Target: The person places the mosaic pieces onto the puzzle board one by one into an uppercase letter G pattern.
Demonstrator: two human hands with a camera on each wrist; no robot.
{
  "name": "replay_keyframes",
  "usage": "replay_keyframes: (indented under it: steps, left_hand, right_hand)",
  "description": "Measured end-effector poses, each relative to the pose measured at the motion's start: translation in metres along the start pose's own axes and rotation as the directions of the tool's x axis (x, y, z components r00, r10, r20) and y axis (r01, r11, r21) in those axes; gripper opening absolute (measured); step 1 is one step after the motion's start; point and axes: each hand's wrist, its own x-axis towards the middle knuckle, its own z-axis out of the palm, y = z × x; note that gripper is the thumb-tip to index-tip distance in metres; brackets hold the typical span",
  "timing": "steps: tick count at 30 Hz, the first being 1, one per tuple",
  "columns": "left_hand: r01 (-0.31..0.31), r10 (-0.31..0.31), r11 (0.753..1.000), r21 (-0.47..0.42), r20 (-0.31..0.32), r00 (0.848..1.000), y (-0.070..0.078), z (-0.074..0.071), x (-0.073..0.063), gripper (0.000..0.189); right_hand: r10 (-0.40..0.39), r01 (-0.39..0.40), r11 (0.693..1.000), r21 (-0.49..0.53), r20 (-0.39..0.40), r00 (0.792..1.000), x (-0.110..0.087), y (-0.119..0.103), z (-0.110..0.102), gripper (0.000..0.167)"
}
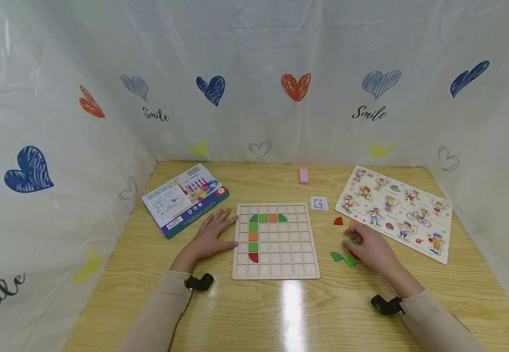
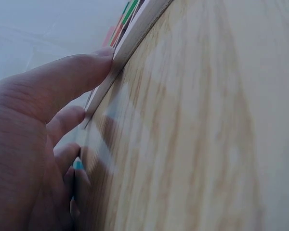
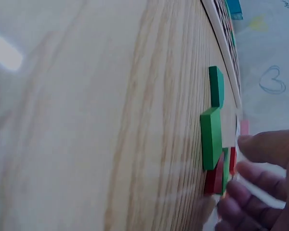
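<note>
A wooden grid board (image 1: 280, 269) lies mid-table, with green, orange and red pieces set in an L-shaped run along its upper and left cells. My left hand (image 1: 212, 235) rests at the board's left side; its thumb (image 2: 94, 65) touches the edge. Over a small group of loose pieces at the right hovers my right hand (image 1: 370, 247), thumb and fingers apart, with nothing seen between them. Beside it lie a dark green quarter-round piece (image 1: 336, 256), a light green square (image 3: 211, 139) and a red piece (image 3: 215, 175). The hand partly hides several pieces.
A printed game box (image 1: 186, 198) lies at the back left. A small pattern card (image 1: 319, 204) and a pink block (image 1: 303, 176) are behind the board. At the right is a picture puzzle board (image 1: 395, 210); a red quarter-round piece (image 1: 338, 221) lies near its left corner.
</note>
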Motion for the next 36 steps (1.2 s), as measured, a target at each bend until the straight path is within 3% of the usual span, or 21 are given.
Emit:
replay_keyframes:
  steps: [5, 13, 29, 36]
  left_hand:
    - [-0.001, 0.001, 1.0, -0.004, -0.003, 1.0, 0.0, 0.0, -0.001, 0.085]
    - [-0.012, 0.012, 1.0, -0.001, -0.003, 1.0, -0.001, 0.001, 0.0, 0.085]
    - [-0.001, 0.001, 1.0, -0.004, -0.004, 1.0, -0.001, 0.001, -0.001, 0.085]
    - [-0.006, 0.006, 1.0, 0.0, -0.005, 1.0, -0.002, 0.001, -0.001, 0.085]
  right_hand:
    - [0.087, -0.086, 0.996, -0.035, 0.022, 0.996, -0.006, 0.005, -0.005, 0.03]
    - [0.119, -0.115, 0.991, -0.065, 0.063, 0.991, -0.004, 0.003, -0.007, 0.029]
    - [-0.029, 0.028, 0.998, -0.049, -0.019, 0.999, 0.002, 0.006, 0.005, 0.019]
    - [-0.062, 0.063, 0.997, 0.041, -0.037, 0.997, 0.003, -0.003, 0.009, 0.021]
